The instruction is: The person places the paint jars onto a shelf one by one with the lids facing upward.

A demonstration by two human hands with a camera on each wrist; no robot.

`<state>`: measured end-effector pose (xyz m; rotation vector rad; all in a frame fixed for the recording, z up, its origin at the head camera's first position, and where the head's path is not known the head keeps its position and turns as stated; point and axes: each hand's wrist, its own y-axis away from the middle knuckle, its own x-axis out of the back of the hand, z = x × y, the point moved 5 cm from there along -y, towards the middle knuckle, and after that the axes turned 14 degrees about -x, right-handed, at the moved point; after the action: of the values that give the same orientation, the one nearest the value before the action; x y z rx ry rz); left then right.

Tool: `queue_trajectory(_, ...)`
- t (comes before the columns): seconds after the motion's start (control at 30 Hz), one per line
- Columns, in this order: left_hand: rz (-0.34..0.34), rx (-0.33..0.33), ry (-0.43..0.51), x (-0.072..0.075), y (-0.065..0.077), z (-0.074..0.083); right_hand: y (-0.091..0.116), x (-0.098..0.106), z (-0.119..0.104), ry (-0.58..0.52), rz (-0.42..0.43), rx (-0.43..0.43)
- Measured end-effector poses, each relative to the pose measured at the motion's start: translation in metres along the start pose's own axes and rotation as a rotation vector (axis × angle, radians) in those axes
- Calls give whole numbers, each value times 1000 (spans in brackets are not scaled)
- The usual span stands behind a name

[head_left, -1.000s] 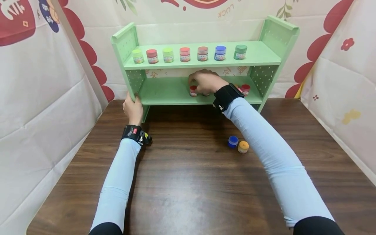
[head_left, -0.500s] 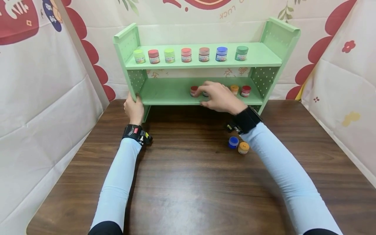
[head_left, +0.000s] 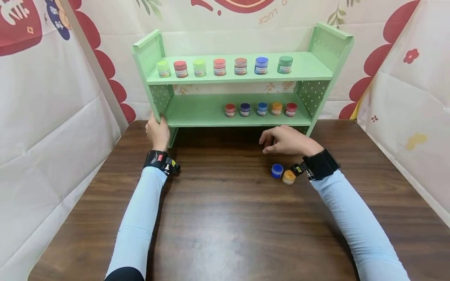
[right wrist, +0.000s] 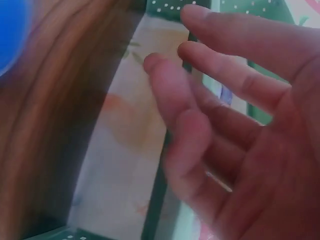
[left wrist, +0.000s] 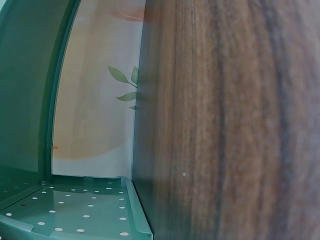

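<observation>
At the lower left of a green two-tier shelf (head_left: 197, 111), my left hand (head_left: 158, 133) grips its side panel, thumb on the inner side. My right hand (head_left: 290, 141) hovers over the table in front of the shelf, fingers loosely bent and holding nothing. Just below it, a blue-lidded paint jar (head_left: 277, 171) and an orange-lidded paint jar (head_left: 289, 177) stand side by side on the wood. The lower tier bears a row toward its right: a red jar (head_left: 230, 110), a dark blue jar (head_left: 245, 109), a blue jar (head_left: 261, 109), an orange jar (head_left: 276, 109) and another red jar (head_left: 290, 109).
Along the upper tier runs a row of several larger jars, from a lime green jar (head_left: 163, 69) to a dark green jar (head_left: 285, 64). A brown wooden table (head_left: 214, 218) carries everything. Printed cloth (head_left: 63, 128) encloses the back and sides.
My right hand has left the dark blue jar on the lower tier, drawn back out of the shelf, and come down toward the two table jars. The left hand keeps its grip.
</observation>
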<state>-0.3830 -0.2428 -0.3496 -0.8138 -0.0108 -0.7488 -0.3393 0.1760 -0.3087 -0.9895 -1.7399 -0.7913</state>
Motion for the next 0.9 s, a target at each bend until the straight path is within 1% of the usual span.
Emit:
queue_trajectory(0.1, 14, -7, -12, 2, -1, -1, 0, -5, 11, -28, -53, -14)
queue_trajectory(0.2, 23, 6, -27, 3, 1, -3, -3, -9, 20, -43, -101, -25)
queue_trajectory(0.3, 3, 26, -33, 1, 4, -5, -3, -15, 30, -46, -163, -60)
queue_trajectory(0.4, -14, 28, -32, -1, 5, -5, -1, -21, 37, -45, -231, -84)
queue_trajectory(0.63, 10, 9, -18, -1, 2, -1, 2, -30, 36, -92, -356, -97)
queue_trajectory(0.77, 10, 13, -14, -1, 1, -1, 2, -32, 35, -102, -397, -122)
queue_trajectory(0.9, 6, 18, -9, -1, 1, -1, 4, -36, 37, -154, -458, -166)
